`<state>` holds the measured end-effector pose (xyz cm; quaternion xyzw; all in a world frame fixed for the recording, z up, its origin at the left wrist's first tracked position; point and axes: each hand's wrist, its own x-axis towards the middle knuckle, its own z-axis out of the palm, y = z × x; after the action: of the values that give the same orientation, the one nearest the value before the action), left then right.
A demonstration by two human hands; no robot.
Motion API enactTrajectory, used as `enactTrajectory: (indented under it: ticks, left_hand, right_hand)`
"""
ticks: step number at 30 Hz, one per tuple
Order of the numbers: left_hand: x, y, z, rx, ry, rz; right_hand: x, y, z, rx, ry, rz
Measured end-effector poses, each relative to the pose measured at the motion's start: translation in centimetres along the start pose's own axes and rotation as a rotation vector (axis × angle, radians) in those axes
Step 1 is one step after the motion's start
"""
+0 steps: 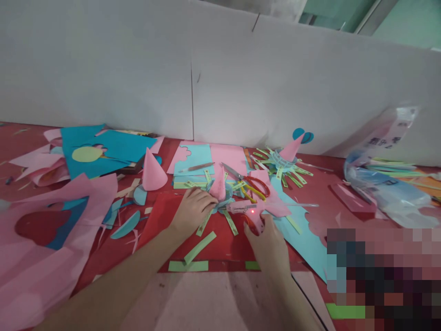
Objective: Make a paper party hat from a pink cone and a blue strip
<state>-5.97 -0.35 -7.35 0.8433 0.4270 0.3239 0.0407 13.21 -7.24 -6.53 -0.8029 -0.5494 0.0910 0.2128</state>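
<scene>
My left hand (195, 207) is closed at the near left edge of a paper craft. The craft has a pink cone (217, 187) standing on a blue round base, with green patterned strips (230, 222) spreading outward. My right hand (270, 241) is wrapped round a clear hot glue gun (241, 208) with a lit red light and a dark cord. Its nozzle points left at the craft's base, and I cannot tell whether it touches. Under the craft lies a red sheet (165, 216). A loose green strip (200, 247) rests on the sheet in front of it.
Scissors (246, 179) with red and yellow handles and a pencil (198, 167) lie behind the craft. A similar finished-looking craft (284, 158) sits at back right, a pink cone (151, 172) at left. Paper scraps, a plastic bag (389, 179) and a white wall (138, 69) surround them.
</scene>
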Motion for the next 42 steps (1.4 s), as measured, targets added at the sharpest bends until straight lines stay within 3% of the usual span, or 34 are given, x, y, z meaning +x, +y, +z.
enactTrajectory:
  ticks: [42]
  left_hand:
    - [0.01,-0.29,0.21,-0.028,-0.008,-0.036]
  right_hand:
    - [0.07,0.93,0.18,-0.027,0.046,-0.040]
